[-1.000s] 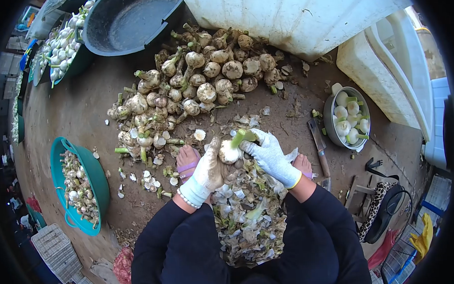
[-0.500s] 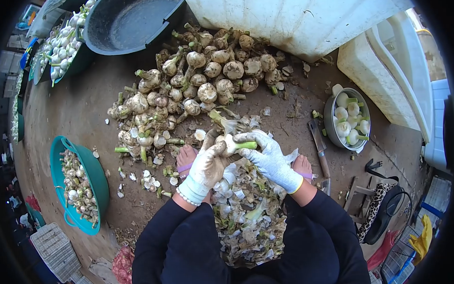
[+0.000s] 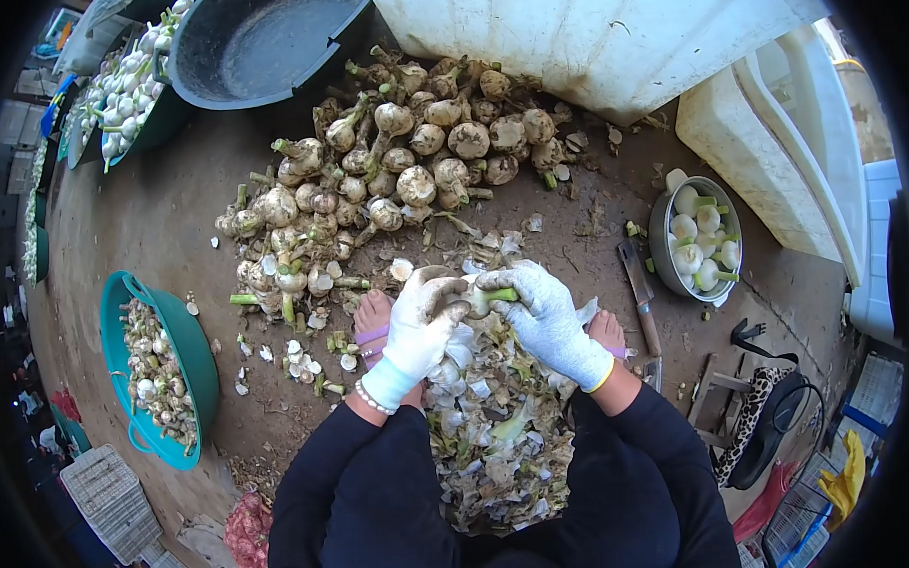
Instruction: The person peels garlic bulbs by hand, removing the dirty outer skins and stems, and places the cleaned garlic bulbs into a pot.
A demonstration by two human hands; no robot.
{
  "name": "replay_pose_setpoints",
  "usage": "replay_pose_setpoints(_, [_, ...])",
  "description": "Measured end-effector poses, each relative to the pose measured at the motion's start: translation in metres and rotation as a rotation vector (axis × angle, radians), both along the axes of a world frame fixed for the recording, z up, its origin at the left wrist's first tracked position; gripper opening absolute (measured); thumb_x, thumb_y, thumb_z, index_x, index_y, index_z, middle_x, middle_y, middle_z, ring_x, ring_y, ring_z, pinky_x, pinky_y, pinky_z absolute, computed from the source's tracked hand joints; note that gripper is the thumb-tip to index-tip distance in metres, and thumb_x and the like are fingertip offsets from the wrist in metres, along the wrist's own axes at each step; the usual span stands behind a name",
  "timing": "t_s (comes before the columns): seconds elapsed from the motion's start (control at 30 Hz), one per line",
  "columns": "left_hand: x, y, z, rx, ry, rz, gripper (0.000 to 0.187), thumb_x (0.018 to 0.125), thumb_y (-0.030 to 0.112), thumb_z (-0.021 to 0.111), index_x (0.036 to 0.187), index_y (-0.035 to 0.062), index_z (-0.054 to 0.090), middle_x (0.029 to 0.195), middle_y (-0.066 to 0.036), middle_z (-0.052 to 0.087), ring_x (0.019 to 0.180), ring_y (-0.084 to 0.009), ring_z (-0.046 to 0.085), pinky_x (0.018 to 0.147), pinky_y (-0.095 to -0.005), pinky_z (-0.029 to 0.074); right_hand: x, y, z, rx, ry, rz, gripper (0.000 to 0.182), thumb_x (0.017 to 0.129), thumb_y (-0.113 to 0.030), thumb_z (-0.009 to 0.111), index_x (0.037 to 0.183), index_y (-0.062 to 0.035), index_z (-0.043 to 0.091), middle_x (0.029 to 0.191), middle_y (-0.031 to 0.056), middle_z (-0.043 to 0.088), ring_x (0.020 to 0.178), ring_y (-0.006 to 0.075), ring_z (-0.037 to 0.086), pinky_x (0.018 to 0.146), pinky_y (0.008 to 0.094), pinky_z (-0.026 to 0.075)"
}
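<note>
Both gloved hands meet over the heap of papery skins (image 3: 505, 432) between my legs. My left hand (image 3: 423, 320) has its fingers closed round one side of a garlic bulb. My right hand (image 3: 538, 316) grips the same garlic bulb (image 3: 478, 301) from the other side, near its short green stem (image 3: 501, 294). Much of the bulb is hidden behind the fingers. Beyond the hands lies a big pile of soil-covered garlic bulbs (image 3: 416, 185) with cut stems.
Right of the pile, a metal pot (image 3: 661, 239) holds peeled white bulbs. A knife (image 3: 639, 296) with a wooden handle lies beside it. On the left stands a teal basket (image 3: 202, 393) of small garlic pieces. A dark tub (image 3: 266, 50) and white containers (image 3: 586, 39) are at the back.
A loose leafy sheath that stood out above the bulb has come away from it. The bulb has turned, and both hands have shifted slightly to the right.
</note>
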State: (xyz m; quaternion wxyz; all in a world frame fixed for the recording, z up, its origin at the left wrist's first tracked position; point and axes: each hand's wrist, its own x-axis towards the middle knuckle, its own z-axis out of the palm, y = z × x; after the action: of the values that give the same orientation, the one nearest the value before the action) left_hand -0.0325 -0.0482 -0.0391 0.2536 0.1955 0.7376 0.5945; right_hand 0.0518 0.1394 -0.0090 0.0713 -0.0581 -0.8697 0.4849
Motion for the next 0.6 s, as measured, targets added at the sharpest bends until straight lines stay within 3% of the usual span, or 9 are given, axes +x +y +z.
replay_pose_setpoints(0.03, [-0.002,-0.003,-0.003,-0.072,0.107,-0.024,0.031,0.078,0.0,0.067,0.107,-0.0034,0.061,0.106,-0.01,0.059,0.095,-0.0204,0.058,0.084,-0.0293,0.047,0.0,0.001,0.001,-0.001,-0.002,0.001,0.029,0.076,0.002,0.065,0.104,-0.0045,0.064,0.098,0.0136,0.063,0.092,0.0311,0.062,0.082,0.0356,0.049])
replay_pose_setpoints(0.1, [0.002,-0.006,-0.016,-0.092,-0.017,0.076,0.025,0.078,-0.001,0.066,0.102,-0.0029,0.062,0.1,-0.01,0.06,0.09,-0.0205,0.059,0.081,-0.0292,0.047,-0.001,0.008,0.004,-0.441,-0.146,-0.237,0.028,0.077,0.002,0.064,0.104,-0.0037,0.064,0.099,0.0137,0.063,0.092,0.0295,0.064,0.081,0.0343,0.05])
replay_pose_setpoints(0.13, [0.004,-0.006,-0.015,-0.114,-0.139,0.174,0.019,0.078,-0.002,0.065,0.097,-0.0025,0.063,0.094,-0.01,0.061,0.085,-0.0206,0.06,0.077,-0.029,0.048,-0.003,0.015,-0.002,-0.315,-0.046,-0.233,0.027,0.078,0.002,0.064,0.104,-0.0037,0.064,0.099,0.0138,0.063,0.092,0.0278,0.064,0.081,0.0343,0.05])
replay_pose_setpoints(0.17, [0.006,-0.008,-0.013,-0.22,-0.143,-0.009,0.024,0.075,0.0,0.067,0.099,-0.0004,0.064,0.096,-0.012,0.061,0.091,-0.0237,0.06,0.081,-0.0316,0.048,-0.002,0.018,-0.006,-0.331,-0.065,-0.247,0.027,0.079,0.001,0.064,0.105,-0.0037,0.064,0.099,0.0138,0.063,0.092,0.028,0.064,0.081,0.0343,0.05])
replay_pose_setpoints(0.23, [0.005,-0.01,-0.004,-0.259,0.267,-0.216,0.031,0.072,0.004,0.071,0.101,0.0008,0.064,0.103,-0.012,0.06,0.097,-0.0271,0.059,0.084,-0.0353,0.048,-0.002,0.022,-0.005,-0.265,-0.053,-0.197,0.027,0.079,0.0,0.066,0.105,-0.004,0.064,0.099,0.014,0.063,0.091,0.0287,0.064,0.081,0.0346,0.05])
replay_pose_setpoints(0.3, [0.003,0.001,0.012,-0.198,0.283,0.027,0.032,0.069,0.006,0.072,0.1,0.0022,0.065,0.109,-0.012,0.059,0.1,-0.0305,0.057,0.087,-0.0377,0.046,0.0,0.014,-0.005,-0.265,-0.048,-0.163,0.027,0.078,-0.001,0.066,0.105,-0.0045,0.064,0.097,0.014,0.063,0.09,0.0297,0.064,0.08,0.0351,0.05])
replay_pose_setpoints(0.33, [0.003,0.007,0.012,-0.073,0.267,0.043,0.029,0.07,0.006,0.071,0.098,0.0051,0.066,0.108,-0.011,0.057,0.099,-0.0311,0.057,0.086,-0.0378,0.047,-0.001,0.01,-0.005,-0.26,-0.037,-0.131,0.026,0.078,-0.002,0.067,0.104,-0.0049,0.065,0.096,0.014,0.063,0.089,0.0306,0.063,0.079,0.0357,0.05])
replay_pose_setpoints(0.47, [0.0,0.015,0.025,-0.169,0.472,-0.162,0.027,0.069,-0.004,0.068,0.095,0.0024,0.064,0.101,-0.012,0.056,0.095,-0.0281,0.056,0.08,-0.036,0.046,0.0,0.005,0.004,-0.139,-0.012,-0.035,0.027,0.078,-0.005,0.07,0.105,-0.0071,0.066,0.091,0.0125,0.064,0.086,0.032,0.062,0.076,0.0375,0.049])
replay_pose_setpoints(0.6, [-0.001,0.013,0.026,-0.22,0.53,-0.168,0.024,0.069,0.004,0.069,0.092,0.0082,0.064,0.097,-0.01,0.058,0.092,-0.0311,0.058,0.079,-0.0396,0.047,0.0,0.004,0.005,-0.169,-0.022,-0.067,0.028,0.077,-0.006,0.07,0.105,-0.0072,0.066,0.093,0.0123,0.064,0.087,0.031,0.063,0.077,0.0373,0.05])
